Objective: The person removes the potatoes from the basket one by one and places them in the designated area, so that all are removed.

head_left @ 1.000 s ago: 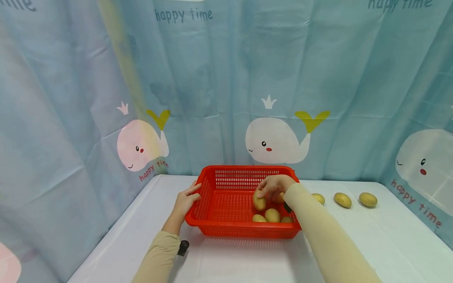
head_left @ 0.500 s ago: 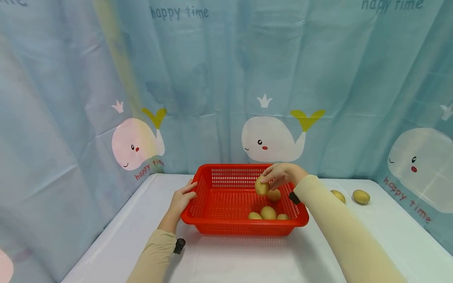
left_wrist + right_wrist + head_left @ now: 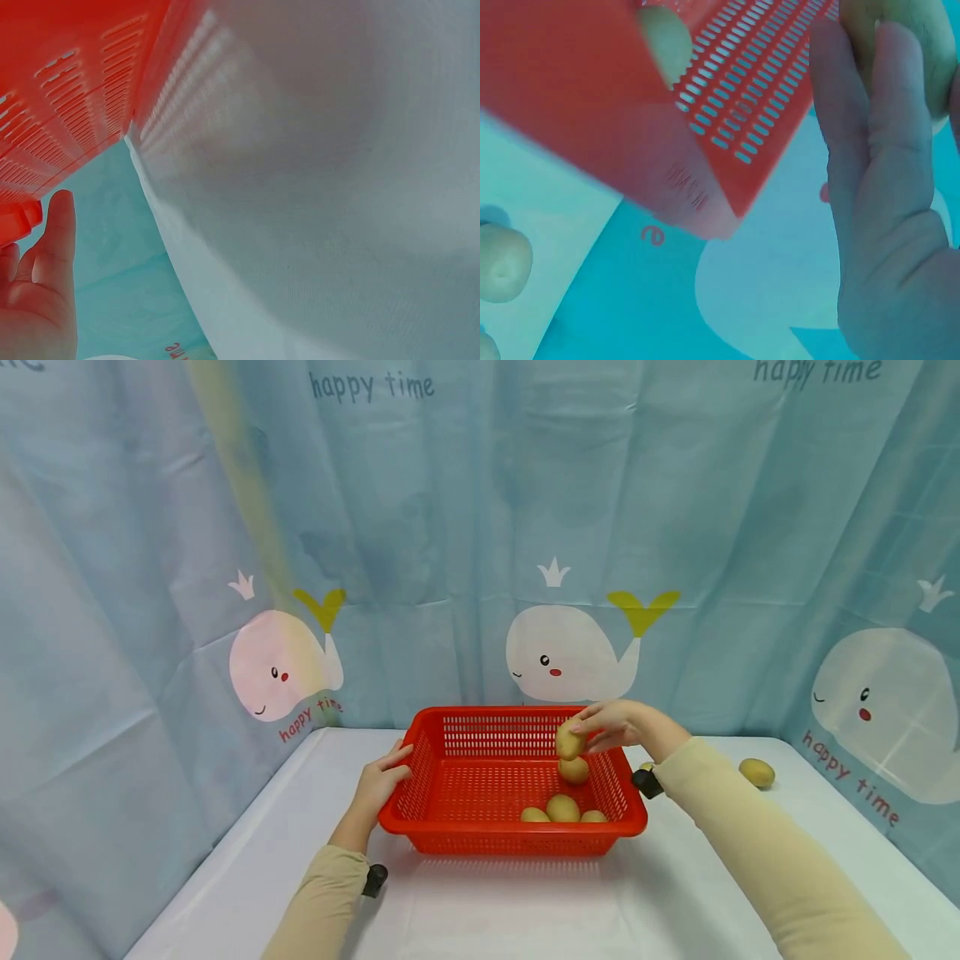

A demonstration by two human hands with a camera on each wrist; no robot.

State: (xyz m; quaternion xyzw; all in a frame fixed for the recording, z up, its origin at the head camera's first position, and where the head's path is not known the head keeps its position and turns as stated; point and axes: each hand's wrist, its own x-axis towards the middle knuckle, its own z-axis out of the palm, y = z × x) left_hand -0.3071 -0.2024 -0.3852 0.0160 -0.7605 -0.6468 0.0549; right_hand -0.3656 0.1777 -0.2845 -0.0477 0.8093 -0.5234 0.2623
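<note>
My right hand [image 3: 618,727] pinches a potato [image 3: 570,740] between thumb and fingers, above the right part of a red plastic basket [image 3: 480,828]. Close up in the right wrist view, that same potato [image 3: 900,52] sits at the fingertips. Directly below it in the basket lies another potato [image 3: 573,771]. Several more, among them one potato [image 3: 562,808], lie by the basket's front wall. My left hand [image 3: 375,785] rests on the basket's left rim with fingers extended. From below, the left wrist view shows one straight finger [image 3: 60,232] beside the rim.
On the white table [image 3: 510,902], right of the basket, lies a potato [image 3: 757,772]; another [image 3: 647,767] is mostly hidden by the right wrist. Two potatoes on the table show at the right wrist view's left edge. A blue whale-print curtain [image 3: 420,527] hangs behind.
My right hand has lifted the potato from low inside the basket, upward and slightly right. My left hand stays on the rim. The head view has shifted slightly, moving the scene left.
</note>
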